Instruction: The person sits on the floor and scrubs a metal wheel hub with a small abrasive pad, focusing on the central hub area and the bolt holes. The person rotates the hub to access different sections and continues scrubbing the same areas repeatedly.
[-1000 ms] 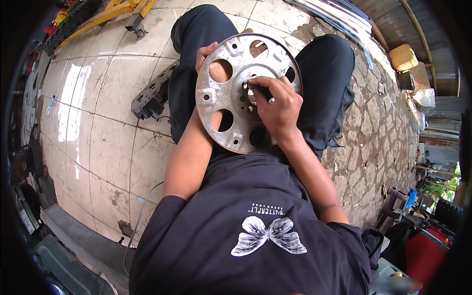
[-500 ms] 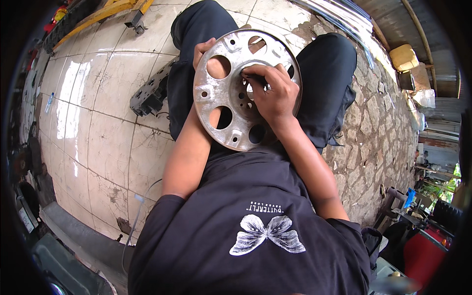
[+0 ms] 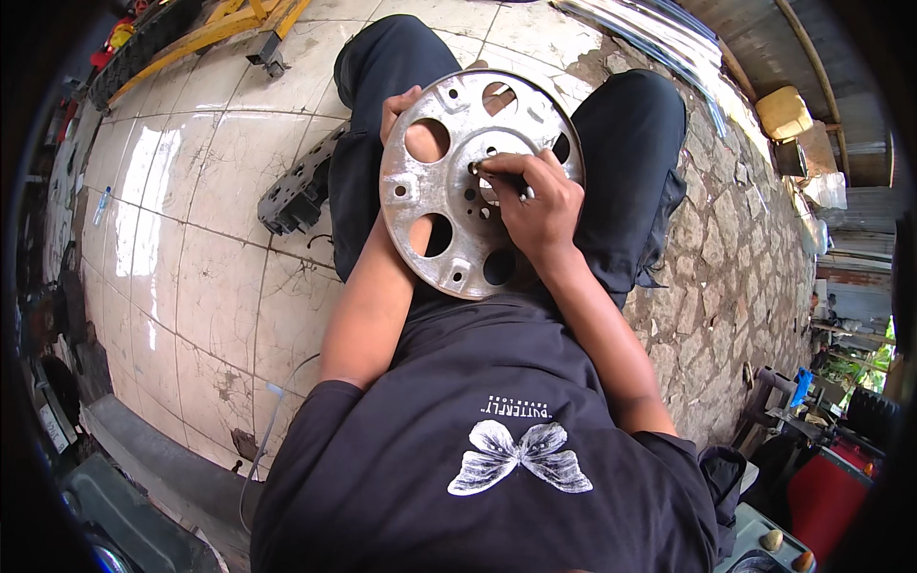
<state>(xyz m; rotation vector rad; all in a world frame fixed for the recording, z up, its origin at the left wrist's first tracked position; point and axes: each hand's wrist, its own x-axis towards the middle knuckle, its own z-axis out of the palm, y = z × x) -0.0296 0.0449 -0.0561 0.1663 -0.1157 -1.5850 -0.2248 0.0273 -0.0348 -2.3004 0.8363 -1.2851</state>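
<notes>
Glossy pale floor tiles [image 3: 172, 229] meet rough stone paving [image 3: 735, 277] beneath a seated person in dark trousers. On the lap rests a round grey metal disc [image 3: 449, 181] with large circular holes. Left hand [image 3: 396, 105] curls over the disc's upper-left rim, gripping it. Right hand [image 3: 535, 205] lies on the disc's centre, fingers pinched around a small object, possibly a bolt, too small to identify. Beside the left leg lies a black ribbed part [image 3: 296, 186].
</notes>
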